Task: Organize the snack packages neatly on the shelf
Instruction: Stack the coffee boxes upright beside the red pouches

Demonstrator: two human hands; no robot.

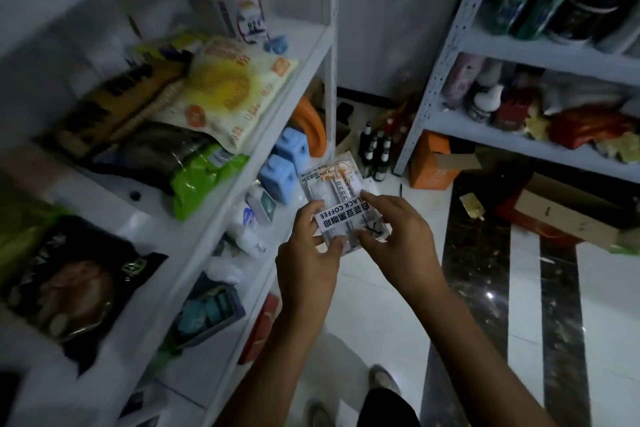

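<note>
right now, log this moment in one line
left hand: pinches black coffee packet | right hand: pinches same packet | packet: held clear of white shelf, label upside down | placed: no

My bare forearms rise from the bottom edge of the frame and converge at its centre, the right one crossing in from the lower right. My left hand [306,260] pinches the packet [337,191] at its lower left, thumb up along the side and fingers curled round the bottom edge. My right hand [398,236] pinches the lower right, index finger stretched along the edge and thumb on the front. The backs of both hands face me.
</note>
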